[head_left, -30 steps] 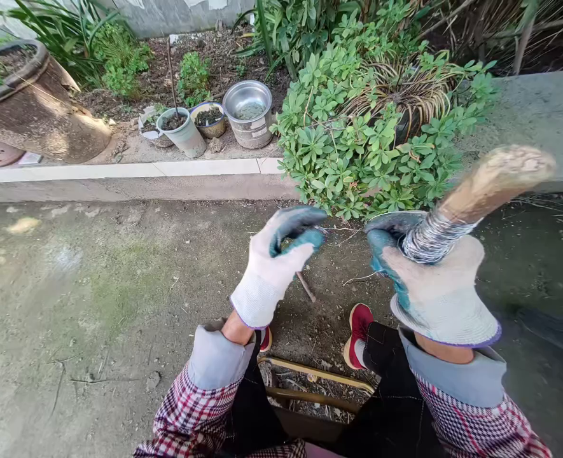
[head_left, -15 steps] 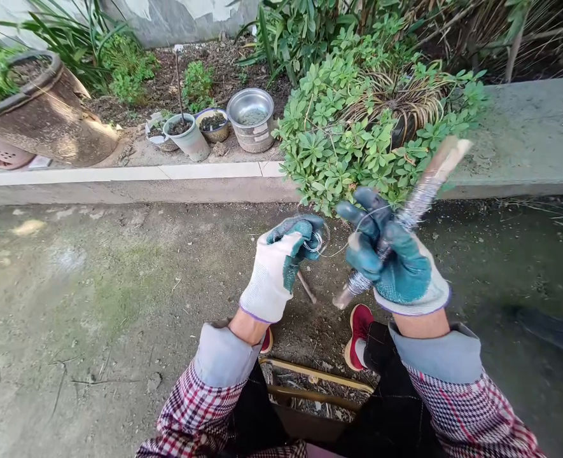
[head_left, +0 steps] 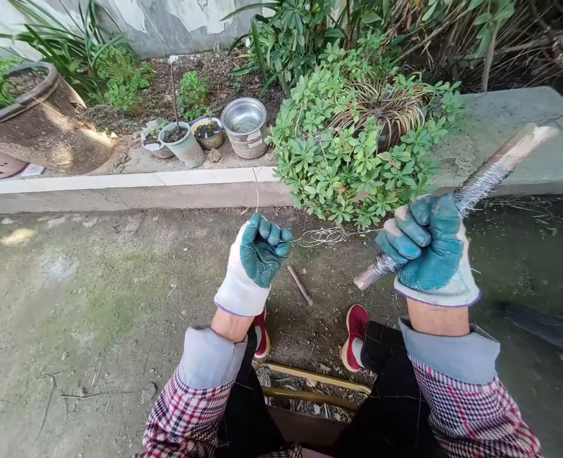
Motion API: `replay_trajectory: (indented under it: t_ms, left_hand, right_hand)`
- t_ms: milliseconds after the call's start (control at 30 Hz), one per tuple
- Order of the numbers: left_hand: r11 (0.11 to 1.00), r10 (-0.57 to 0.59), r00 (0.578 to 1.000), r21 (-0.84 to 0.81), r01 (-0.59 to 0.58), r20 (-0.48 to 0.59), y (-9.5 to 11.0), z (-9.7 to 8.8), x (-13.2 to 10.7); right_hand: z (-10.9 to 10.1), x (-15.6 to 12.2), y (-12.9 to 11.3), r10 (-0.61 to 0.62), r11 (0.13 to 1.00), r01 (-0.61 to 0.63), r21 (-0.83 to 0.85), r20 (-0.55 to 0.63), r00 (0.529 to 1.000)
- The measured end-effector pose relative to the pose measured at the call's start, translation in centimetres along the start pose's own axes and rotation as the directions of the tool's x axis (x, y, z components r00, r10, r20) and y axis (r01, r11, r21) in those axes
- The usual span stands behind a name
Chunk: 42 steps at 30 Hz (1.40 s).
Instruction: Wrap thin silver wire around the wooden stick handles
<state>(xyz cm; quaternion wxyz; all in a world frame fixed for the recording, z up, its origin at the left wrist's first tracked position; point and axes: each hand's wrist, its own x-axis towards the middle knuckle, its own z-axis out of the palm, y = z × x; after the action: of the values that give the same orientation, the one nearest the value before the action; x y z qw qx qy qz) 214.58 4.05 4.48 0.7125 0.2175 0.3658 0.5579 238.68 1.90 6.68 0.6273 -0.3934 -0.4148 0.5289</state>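
Observation:
Both my hands wear white work gloves with teal coated palms. My right hand [head_left: 424,245] is wrapped round a wooden stick [head_left: 514,152] that has thin silvery wire wound along its middle. The stick tilts, its pale end up to the right and its other end low at the left of the hand. A loosely coiled stretch of wire [head_left: 326,236] spans the gap between the hands. Its other end is pinched in the closed fingers of my left hand [head_left: 264,251], and a short tail of wire sticks up above them.
A short stick [head_left: 300,285] lies on the ground between the hands. Beyond is a raised ledge [head_left: 119,191] with a metal pot [head_left: 245,127], small planters, a large tilted pot [head_left: 47,127] and a leafy bush [head_left: 352,159]. A yellowish metal frame [head_left: 317,378] sits between my legs.
My hands have moved apart, the left to the left and the right to the right with the stick. The loops at my left hand are now a drawn-out length of wire between them.

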Motion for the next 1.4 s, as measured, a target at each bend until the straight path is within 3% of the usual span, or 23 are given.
replay_trajectory:
  t_ms: [133,333,467,667,733,800,867,933,1000,1067,1133,1167,1200,1233,1267,1367,1400]
  left_hand:
    - [0.999,0.034,0.999,-0.016,-0.034,0.003,0.7,-0.6,0.3]
    - [0.996,0.066,0.997,-0.049,-0.068,-0.043,1.3,-0.7,0.4]
    - [0.995,0.047,0.996,-0.086,-0.054,-0.08,1.4,-0.9,0.5]
    - [0.987,-0.011,0.998,0.158,0.02,-0.056,0.8,-2.5,2.0]
    - [0.97,0.049,0.999,0.237,-0.047,-0.003,0.3,-2.9,2.3]
    - [0.917,0.215,0.976,0.335,-0.215,0.037,-0.2,-2.9,2.3]
    - [0.784,0.435,0.898,0.464,-0.413,0.065,-0.6,-2.6,1.9]
    - [0.6,0.611,0.786,0.594,-0.536,0.092,-0.8,-2.1,1.3]
    - [0.439,0.739,0.664,0.667,-0.602,0.113,-0.8,-1.4,0.8]
    - [0.31,0.849,0.513,0.669,-0.675,0.125,-0.7,-0.7,0.3]
    - [0.225,0.918,0.378,0.631,-0.743,0.118,-0.5,-0.1,0.0]
    - [0.202,0.937,0.332,0.61,-0.766,0.107,-0.4,0.0,0.0]
    - [0.198,0.945,0.313,0.592,-0.781,0.096,-0.2,0.0,0.0]
    - [0.223,0.94,0.329,0.576,-0.787,0.086,0.2,-0.3,0.2]
    - [0.281,0.92,0.385,0.554,-0.783,0.077,0.6,-0.7,0.5]
    - [0.562,0.757,0.652,0.474,-0.678,0.034,1.8,-2.9,1.9]
    - [0.613,0.72,0.694,0.466,-0.638,0.003,2.0,-3.5,2.4]
  right_hand:
    - [-1.2,0.2,-1.1,-0.013,0.995,0.01,-0.103,-0.031,0.999]
    - [-1.7,-0.3,-1.9,-0.061,0.996,0.058,-0.06,-0.053,0.997]
    - [-1.3,-0.6,-2.2,-0.014,0.998,0.007,-0.059,-0.12,0.993]
    - [-0.8,-0.9,-1.9,-0.044,0.988,0.042,-0.146,-0.016,0.999]
    - [-0.5,-1.1,-1.7,-0.044,0.991,0.041,-0.128,-0.015,0.999]
    - [-0.1,-1.2,-1.5,-0.023,0.997,0.021,-0.077,-0.016,1.0]
    - [0.3,-1.3,-1.2,0.014,1.0,-0.015,0.011,0.01,1.0]
    - [0.5,-1.4,-0.9,0.055,0.993,-0.059,0.098,0.041,0.998]
    - [0.6,-1.4,-0.6,0.09,0.984,-0.094,0.149,0.034,0.995]
    - [0.7,-1.3,-0.3,0.111,0.98,-0.11,0.169,0.001,0.994]
    - [0.7,-1.2,-0.1,0.125,0.98,-0.121,0.161,-0.014,0.992]
    - [0.7,-1.1,0.1,0.132,0.981,-0.128,0.149,-0.018,0.991]
    - [0.7,-1.0,0.1,0.141,0.982,-0.136,0.133,-0.027,0.99]
    - [0.7,-1.0,0.2,0.153,0.982,-0.147,0.115,-0.042,0.987]
    - [0.7,-0.9,0.3,0.166,0.982,-0.16,0.097,-0.06,0.984]
    - [0.6,-0.8,0.4,0.178,0.983,-0.173,0.058,-0.087,0.98]
    - [0.5,-0.7,0.5,0.178,0.983,-0.175,0.049,-0.077,0.981]
